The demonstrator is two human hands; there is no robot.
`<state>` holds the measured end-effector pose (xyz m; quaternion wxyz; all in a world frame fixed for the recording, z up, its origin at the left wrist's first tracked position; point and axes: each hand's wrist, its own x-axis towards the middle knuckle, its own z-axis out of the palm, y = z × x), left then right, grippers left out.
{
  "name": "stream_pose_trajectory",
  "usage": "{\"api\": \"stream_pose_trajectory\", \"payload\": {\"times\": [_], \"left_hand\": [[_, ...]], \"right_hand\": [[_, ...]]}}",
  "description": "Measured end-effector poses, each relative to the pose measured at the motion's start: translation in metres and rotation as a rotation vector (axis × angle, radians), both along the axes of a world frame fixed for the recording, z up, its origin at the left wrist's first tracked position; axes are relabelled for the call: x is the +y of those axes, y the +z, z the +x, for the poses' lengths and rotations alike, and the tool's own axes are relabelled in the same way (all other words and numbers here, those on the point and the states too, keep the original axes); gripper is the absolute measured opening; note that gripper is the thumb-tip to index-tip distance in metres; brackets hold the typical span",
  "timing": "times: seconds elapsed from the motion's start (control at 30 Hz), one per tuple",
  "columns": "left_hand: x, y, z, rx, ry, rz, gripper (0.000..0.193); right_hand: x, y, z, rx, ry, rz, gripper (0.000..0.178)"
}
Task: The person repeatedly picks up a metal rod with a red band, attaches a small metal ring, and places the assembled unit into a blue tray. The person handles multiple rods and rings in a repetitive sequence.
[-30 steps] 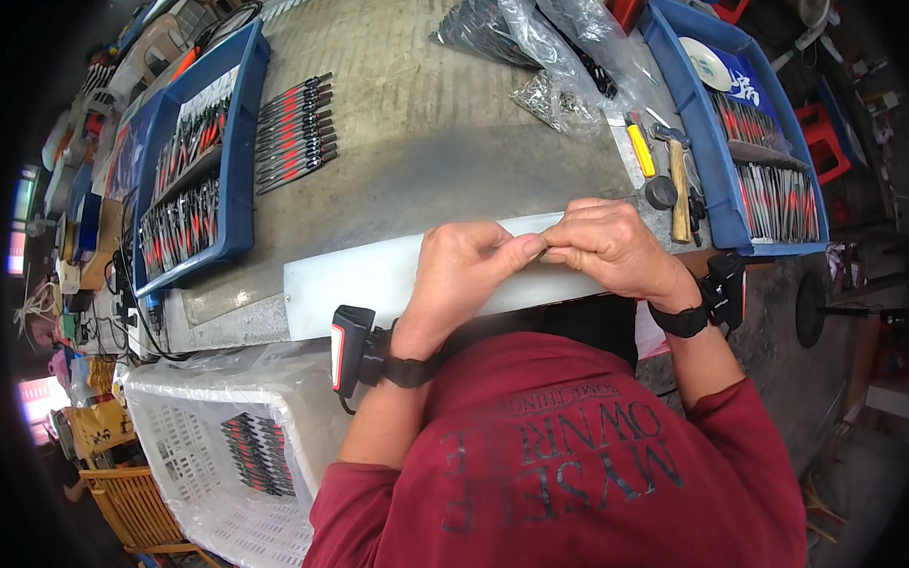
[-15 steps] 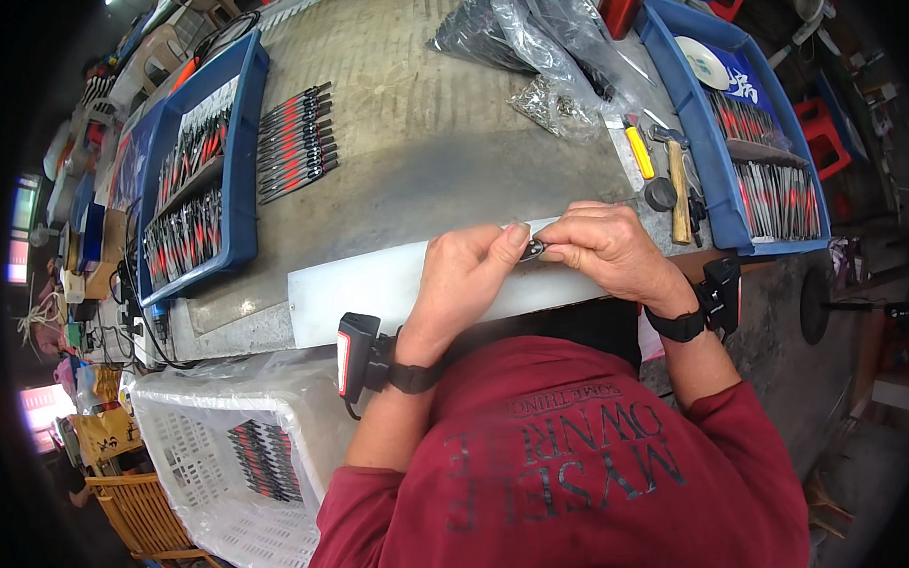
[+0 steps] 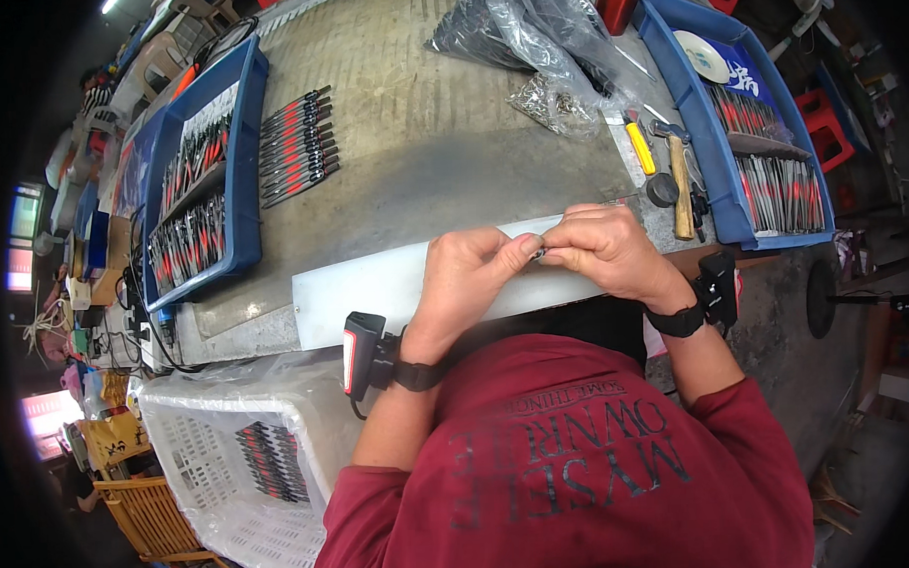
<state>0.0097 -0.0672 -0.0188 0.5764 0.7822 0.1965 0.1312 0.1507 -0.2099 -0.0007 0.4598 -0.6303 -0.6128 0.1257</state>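
My left hand point(image 3: 466, 274) and my right hand point(image 3: 605, 247) meet above the white board at the near table edge. Between their fingertips they pinch a small dark, partly shiny piece point(image 3: 539, 253). Most of it is hidden by the fingers, so its kind cannot be made out. Both hands are closed, thumbs pressed against the fingers. Below them lies the long white board point(image 3: 365, 297). To the far left on the table, a row of slim black-and-red pieces point(image 3: 298, 149) lies side by side.
Blue trays of similar pieces stand left point(image 3: 242, 226) and right point(image 3: 788, 240). A hammer point(image 3: 681, 191), a yellow-handled tool point(image 3: 639, 149) and a black round piece point(image 3: 661, 190) lie right. Plastic bags point(image 3: 536, 41) are farther back. A white basket point(image 3: 168, 394) stands lower left.
My hands stay together in nearly the same place. The fingertips have drawn closer, and less of the dark piece shows between them. The whole view has shifted slightly.
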Motion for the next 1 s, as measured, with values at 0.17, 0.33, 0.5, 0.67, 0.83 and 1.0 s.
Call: {"api": "stream_pose_trajectory", "payload": {"times": [0.17,0.33,0.5,0.67,0.83,1.0], "left_hand": [[0.001,-0.001,0.001,0.019,0.033,0.039,0.043],[0.002,0.002,-0.001,0.017,-0.031,0.011,0.042],[0.000,0.008,-0.001,0.015,-0.045,-0.003,0.035],[-0.005,0.007,0.001,0.010,0.068,0.114,0.034],[0.003,0.005,-0.001,0.029,-0.079,-0.016,0.032],[0.003,0.006,-0.001,0.044,-0.109,-0.031,0.031]], "right_hand": [[0.000,-0.004,-0.013,-0.143,-0.137,0.070,0.011],[-0.002,-0.001,-0.003,-0.119,-0.008,0.039,0.010],[-0.001,0.003,0.006,-0.005,0.104,-0.036,0.009],[0.002,-0.003,-0.010,-0.211,-0.127,0.067,0.010],[-0.003,0.000,-0.002,-0.121,0.034,0.027,0.010],[-0.003,0.000,0.006,-0.077,0.093,-0.008,0.011]]}}
